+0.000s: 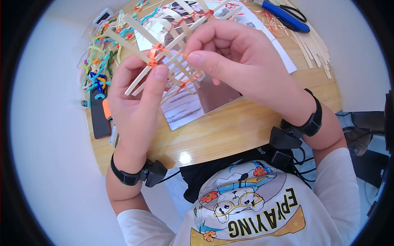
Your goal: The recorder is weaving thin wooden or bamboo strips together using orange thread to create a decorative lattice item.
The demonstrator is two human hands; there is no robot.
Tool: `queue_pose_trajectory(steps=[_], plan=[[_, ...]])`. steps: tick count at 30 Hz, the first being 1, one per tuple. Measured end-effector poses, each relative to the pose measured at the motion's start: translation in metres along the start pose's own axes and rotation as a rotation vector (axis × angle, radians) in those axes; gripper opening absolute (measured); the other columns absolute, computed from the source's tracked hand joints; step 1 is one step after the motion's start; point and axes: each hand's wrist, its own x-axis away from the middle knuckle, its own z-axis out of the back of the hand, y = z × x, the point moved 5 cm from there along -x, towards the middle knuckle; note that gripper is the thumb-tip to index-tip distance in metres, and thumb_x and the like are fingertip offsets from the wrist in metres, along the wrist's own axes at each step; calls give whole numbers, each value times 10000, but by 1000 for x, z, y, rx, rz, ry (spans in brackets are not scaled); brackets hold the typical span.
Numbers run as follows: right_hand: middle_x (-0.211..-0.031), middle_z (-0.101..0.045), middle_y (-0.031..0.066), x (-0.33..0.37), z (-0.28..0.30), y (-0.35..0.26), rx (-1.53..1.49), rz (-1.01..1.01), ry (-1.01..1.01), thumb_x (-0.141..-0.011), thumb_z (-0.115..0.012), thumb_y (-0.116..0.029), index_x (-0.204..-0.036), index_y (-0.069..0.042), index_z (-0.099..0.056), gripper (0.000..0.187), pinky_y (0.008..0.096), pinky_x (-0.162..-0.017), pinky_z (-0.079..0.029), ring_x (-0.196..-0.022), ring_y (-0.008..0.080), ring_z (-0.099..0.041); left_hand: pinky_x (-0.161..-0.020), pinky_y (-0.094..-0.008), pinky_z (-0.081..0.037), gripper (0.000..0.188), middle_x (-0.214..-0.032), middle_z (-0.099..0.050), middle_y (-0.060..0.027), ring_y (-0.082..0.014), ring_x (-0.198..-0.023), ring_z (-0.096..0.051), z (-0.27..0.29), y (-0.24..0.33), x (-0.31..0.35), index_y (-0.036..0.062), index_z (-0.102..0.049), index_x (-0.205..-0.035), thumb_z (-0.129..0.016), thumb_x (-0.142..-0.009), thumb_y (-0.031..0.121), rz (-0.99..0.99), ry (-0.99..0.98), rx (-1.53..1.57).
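Observation:
My left hand [137, 96] is closed on the near left corner of a woven lattice of pale bamboo strips [144, 32], its thumb pressing beside a crossing bound with orange string. From that binding a length of orange string [174, 51] runs, drawn taut, to my right hand [250, 61], which pinches it between thumb and forefinger. More orange string ties other crossings along the lattice edges. The lattice is held tilted above printed picture sheets [184, 110]. My right hand's curled fingers hide part of the lattice's right side.
Coloured pipe cleaners and beads [98, 55] lie heaped at the left, near a dark phone [99, 117] and an orange object [107, 109]. Loose bamboo strips [314, 49] and a blue-handled tool [283, 15] lie at the far right of the wooden table [221, 137].

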Motion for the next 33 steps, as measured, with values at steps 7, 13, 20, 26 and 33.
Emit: queue_pose_trajectory(steps=[7,13,20,26,33], plan=[[-783,-571,-69,-5,2,-4,73,-96,-45,-920,-638,-117,-987,-53,-622,94,161,-576,-381,-682,-5,-497,-753,-229,-529,239,-1001,-655,-51,-79,-852,-616,1,-1,-4,-4,-582,-1119,-667,-909,71,-10,2,29],[-805,-590,-57,0,7,-3,68,-55,-22,-930,-618,-108,-994,-39,-616,95,167,-584,-389,-681,4,-499,-816,-254,-525,224,-998,-648,-55,-105,-920,-619,1,4,-1,4,-583,-1091,-677,-895,57,-61,-71,-33],[-808,-593,-38,2,12,8,67,-131,-18,-936,-614,-131,-1036,-23,-634,149,177,-568,-387,-635,19,-495,-813,-350,-480,284,-1008,-646,-103,-262,-933,-615,-5,5,-5,9,-627,-986,-745,-732,-38,-469,-204,-441],[-688,-557,-18,1,9,44,-382,-387,-19,-906,-651,-176,-1011,14,-662,217,202,-496,-336,-540,40,-446,-825,-331,-476,357,-1005,-645,-109,-237,-936,-615,-14,4,-10,23,-633,-1040,-796,-725,71,-497,-316,-606],[-701,-553,-24,4,5,49,-461,-428,-39,-903,-674,-200,-1027,7,-677,241,198,-462,-304,-528,38,-397,-785,-308,-498,334,-987,-661,-110,-209,-874,-627,-8,-7,-10,16,-639,-1113,-747,-802,75,-429,-317,-519]])
